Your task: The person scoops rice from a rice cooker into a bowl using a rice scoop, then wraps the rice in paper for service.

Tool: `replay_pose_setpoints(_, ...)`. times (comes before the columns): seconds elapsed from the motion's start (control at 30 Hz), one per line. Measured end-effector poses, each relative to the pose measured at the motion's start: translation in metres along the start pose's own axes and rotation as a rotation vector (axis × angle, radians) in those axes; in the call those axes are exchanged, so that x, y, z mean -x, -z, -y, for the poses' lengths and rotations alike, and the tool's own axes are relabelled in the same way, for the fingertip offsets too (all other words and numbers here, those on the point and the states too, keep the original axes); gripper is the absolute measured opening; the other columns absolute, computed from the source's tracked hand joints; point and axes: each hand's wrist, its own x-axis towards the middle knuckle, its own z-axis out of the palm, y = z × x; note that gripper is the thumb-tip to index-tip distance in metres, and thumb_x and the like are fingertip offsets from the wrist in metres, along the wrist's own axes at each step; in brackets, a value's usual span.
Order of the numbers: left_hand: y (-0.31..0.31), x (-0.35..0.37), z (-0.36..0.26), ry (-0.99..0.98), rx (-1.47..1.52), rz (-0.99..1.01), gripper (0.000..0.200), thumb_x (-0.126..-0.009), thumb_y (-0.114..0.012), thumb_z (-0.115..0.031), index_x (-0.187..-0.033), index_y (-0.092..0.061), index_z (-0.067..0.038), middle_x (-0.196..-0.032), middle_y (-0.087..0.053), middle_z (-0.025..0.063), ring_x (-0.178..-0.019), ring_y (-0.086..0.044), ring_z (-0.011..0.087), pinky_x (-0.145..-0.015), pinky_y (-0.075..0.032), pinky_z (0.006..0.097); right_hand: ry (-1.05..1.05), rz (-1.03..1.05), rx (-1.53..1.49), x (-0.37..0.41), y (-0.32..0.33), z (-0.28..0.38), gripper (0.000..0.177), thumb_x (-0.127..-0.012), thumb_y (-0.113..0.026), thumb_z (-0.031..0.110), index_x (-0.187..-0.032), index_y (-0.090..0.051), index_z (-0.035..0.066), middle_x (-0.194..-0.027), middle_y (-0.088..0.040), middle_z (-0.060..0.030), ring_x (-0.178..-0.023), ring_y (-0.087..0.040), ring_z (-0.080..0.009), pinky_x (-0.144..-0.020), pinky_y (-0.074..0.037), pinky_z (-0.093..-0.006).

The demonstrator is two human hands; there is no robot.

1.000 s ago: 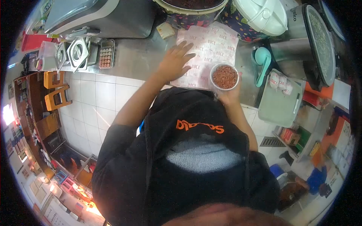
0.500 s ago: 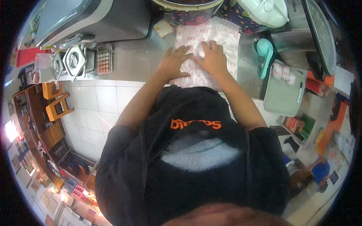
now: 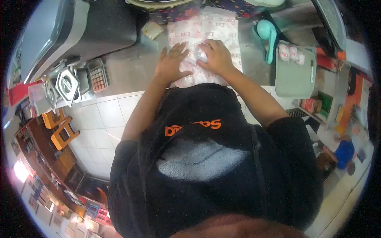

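Fingers of left hand (image 3: 170, 65) splayed flat on white red-printed paper sheet (image 3: 222, 27); right hand (image 3: 216, 59) fingers together, curled over small pale round lump (image 3: 201, 53); sheet lies on steel counter (image 3: 131, 67).

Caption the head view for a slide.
Person's left hand flat, right hand cupped, on printed wrapping paper atop steel counter.

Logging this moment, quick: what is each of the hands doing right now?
Left hand: open, flat on the printed paper.
Right hand: curled over a pale round object on that paper; what it is cannot be told.
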Motion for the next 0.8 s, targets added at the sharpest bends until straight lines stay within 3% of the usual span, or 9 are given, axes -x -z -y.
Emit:
replay_pose_setpoints(0.1,-0.004,0.001,0.001,-0.023,-0.01,-0.036,0.087,-0.07,-0.074,-0.059,-0.142,-0.049,-0.016,-0.157,-0.033,0.0035,-0.146,-0.028,0.0211,-0.117,-0.021,0.0566,-0.257,-0.081,0.084,-0.007,-0.013,0.018,0.055,-0.066,-0.08,0.033,-0.115,-0.064,0.012,-0.118,-0.056,-0.0109,-0.105,-0.055,-0.0341,-0.086,-0.05,-0.0444)
replay_pose_setpoints(0.27,-0.005,0.005,0.0,-0.028,-0.062,-0.021,0.084,-0.074,-0.072,-0.057,-0.144,-0.047,-0.017,-0.158,-0.03,0.0051,-0.148,-0.023,0.0209,-0.118,-0.013,0.0582,-0.295,-0.143,0.062,-0.009,-0.006,0.021,0.054,-0.069,-0.081,0.032,-0.115,-0.064,0.011,-0.117,-0.059,-0.0129,-0.105,-0.057,-0.0345,-0.088,-0.05,-0.0434)
replay_pose_setpoints(0.33,-0.006,0.009,-0.003,-0.062,-0.046,-0.095,0.077,-0.079,-0.069,-0.053,-0.144,-0.046,-0.02,-0.159,-0.029,0.0061,-0.149,-0.02,0.0236,-0.119,-0.01,0.0581,-0.418,-0.317,-0.456,-0.005,0.004,0.003,0.052,-0.072,-0.082,0.032,-0.114,-0.065,0.007,-0.112,-0.063,-0.0152,-0.098,-0.062,-0.0311,-0.087,-0.05,-0.0404)
replay_pose_setpoints(0.4,-0.002,0.019,-0.003,-0.1,-0.035,-0.114,0.07,-0.081,-0.069,-0.049,-0.142,-0.049,-0.022,-0.158,-0.031,0.0066,-0.148,-0.022,0.0254,-0.119,-0.011,0.0579,-0.532,-0.486,-0.606,0.009,0.009,-0.035,0.054,-0.075,-0.084,0.032,-0.116,-0.064,0.002,-0.113,-0.067,-0.0131,-0.103,-0.062,-0.022,-0.092,-0.048,-0.0359)
replay_pose_setpoints(0.47,0.0,0.031,-0.006,-0.193,0.034,-0.202,0.046,-0.083,-0.069,-0.038,-0.128,-0.063,-0.026,-0.146,-0.046,0.0066,-0.14,-0.035,0.0279,-0.115,-0.022,0.0551,-0.627,-0.542,-0.544,0.028,0.048,-0.05,0.056,-0.074,-0.084,0.031,-0.116,-0.064,0.001,-0.112,-0.066,-0.0139,-0.102,-0.062,-0.0249,-0.091,-0.048,-0.037)
replay_pose_setpoints(0.53,-0.009,0.038,-0.005,-0.218,0.094,-0.197,0.037,-0.082,-0.071,-0.035,-0.117,-0.068,-0.025,-0.136,-0.052,0.0045,-0.132,-0.042,0.0259,-0.11,-0.028,0.0521,-0.739,-0.447,-0.195,0.049,0.061,-0.078,0.059,-0.072,-0.085,0.033,-0.119,-0.064,0.002,-0.114,-0.065,-0.0153,-0.103,-0.062,-0.0287,-0.093,-0.048,-0.0385)
replay_pose_setpoints(0.63,-0.017,0.039,-0.004,-0.245,0.159,-0.173,0.022,-0.079,-0.074,-0.03,-0.099,-0.074,-0.024,-0.119,-0.059,0.0005,-0.118,-0.05,0.0222,-0.1,-0.035,0.0467,-0.756,-0.346,-0.095,0.07,0.06,-0.104,0.063,-0.07,-0.085,0.036,-0.119,-0.064,0.005,-0.117,-0.062,-0.0174,-0.105,-0.061,-0.0335,-0.092,-0.048,-0.04)
replay_pose_setpoints(0.67,-0.019,0.038,-0.005,-0.235,0.167,-0.154,0.016,-0.078,-0.075,-0.028,-0.093,-0.075,-0.023,-0.112,-0.06,-0.0014,-0.112,-0.052,0.0206,-0.095,-0.037,0.0443,-0.563,-0.398,0.063,0.068,0.063,-0.099,0.061,-0.071,-0.083,0.039,-0.12,-0.065,0.008,-0.119,-0.061,-0.0167,-0.11,-0.058,-0.0351,-0.096,-0.045,-0.0449)
replay_pose_setpoints(0.8,-0.024,0.029,-0.004,-0.227,0.182,-0.16,0.011,-0.077,-0.077,-0.029,-0.085,-0.075,-0.022,-0.107,-0.062,-0.0035,-0.106,-0.055,0.0205,-0.091,-0.037,0.0424,-0.52,-0.368,0.654,0.067,0.066,-0.064,0.056,-0.072,-0.081,0.039,-0.116,-0.066,0.009,-0.12,-0.061,-0.015,-0.116,-0.054,-0.034,-0.102,-0.039,-0.051)
